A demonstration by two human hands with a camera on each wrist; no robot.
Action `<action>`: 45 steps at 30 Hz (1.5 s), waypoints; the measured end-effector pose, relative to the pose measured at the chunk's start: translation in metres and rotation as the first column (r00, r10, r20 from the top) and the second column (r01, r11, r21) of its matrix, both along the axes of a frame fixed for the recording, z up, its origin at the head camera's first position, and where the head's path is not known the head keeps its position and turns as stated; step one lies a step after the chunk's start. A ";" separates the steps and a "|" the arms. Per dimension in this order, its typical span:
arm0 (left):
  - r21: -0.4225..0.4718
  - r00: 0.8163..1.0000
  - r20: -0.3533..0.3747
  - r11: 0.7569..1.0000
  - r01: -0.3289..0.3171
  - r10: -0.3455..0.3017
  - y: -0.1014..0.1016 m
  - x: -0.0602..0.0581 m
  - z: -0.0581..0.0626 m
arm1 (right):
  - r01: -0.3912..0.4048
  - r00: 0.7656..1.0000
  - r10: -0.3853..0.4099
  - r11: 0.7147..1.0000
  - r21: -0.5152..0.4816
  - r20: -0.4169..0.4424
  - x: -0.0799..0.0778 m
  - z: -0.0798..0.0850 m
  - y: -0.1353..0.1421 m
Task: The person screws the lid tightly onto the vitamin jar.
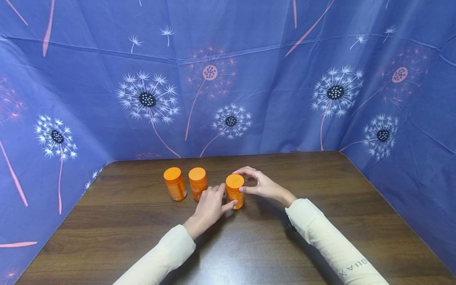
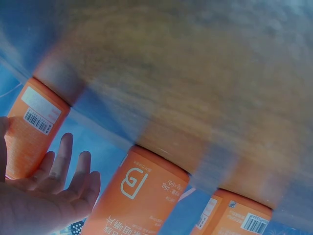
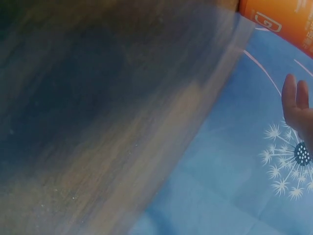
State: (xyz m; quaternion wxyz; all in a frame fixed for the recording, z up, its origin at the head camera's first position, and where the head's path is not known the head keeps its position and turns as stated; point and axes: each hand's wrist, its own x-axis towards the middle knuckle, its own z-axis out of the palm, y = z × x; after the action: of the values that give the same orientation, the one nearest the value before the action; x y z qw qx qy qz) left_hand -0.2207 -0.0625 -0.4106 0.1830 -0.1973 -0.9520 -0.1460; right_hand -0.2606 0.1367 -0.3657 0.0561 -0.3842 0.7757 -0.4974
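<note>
An orange bottle (image 1: 235,196) with an orange screw lid stands upright on the table, between both hands. My left hand (image 1: 209,205) holds its lower body from the left, thumb across the near side; in the left wrist view this bottle (image 2: 36,129) shows a white label with a barcode. From the right, my right hand (image 1: 261,185) pinches the lid, thumb in front and a finger behind. Just left of my left hand stands a second orange bottle (image 1: 197,182), partly hidden by the fingers. A third orange bottle (image 1: 175,184) is farther left, upright too.
All the bottles stand on the far half of a dark brown wooden table (image 1: 142,241). A blue cloth (image 1: 278,130) printed with dandelions hangs behind the table and along its sides.
</note>
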 end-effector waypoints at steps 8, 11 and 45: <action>0.003 1.000 -0.014 1.000 0.005 -0.005 0.000 0.000 0.000 | 0.097 0.995 -0.097 0.995 -0.004 -0.007 0.012 0.005 -0.005; 0.002 1.000 -0.017 1.000 0.006 -0.006 0.000 0.000 0.001 | 0.128 0.992 -0.128 0.992 -0.014 0.003 0.015 0.004 -0.007; 0.033 0.999 0.032 0.999 -0.008 0.007 0.003 0.002 0.002 | 0.235 0.963 -0.229 0.972 0.028 -0.140 0.000 -0.023 -0.005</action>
State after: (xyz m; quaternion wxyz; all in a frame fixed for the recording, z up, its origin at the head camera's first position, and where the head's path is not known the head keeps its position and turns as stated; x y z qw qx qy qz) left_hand -0.2189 -0.0594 -0.4084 0.1717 -0.1884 -0.9530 -0.1640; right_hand -0.2607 0.1314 -0.3892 -0.0469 -0.3222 0.8282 -0.4561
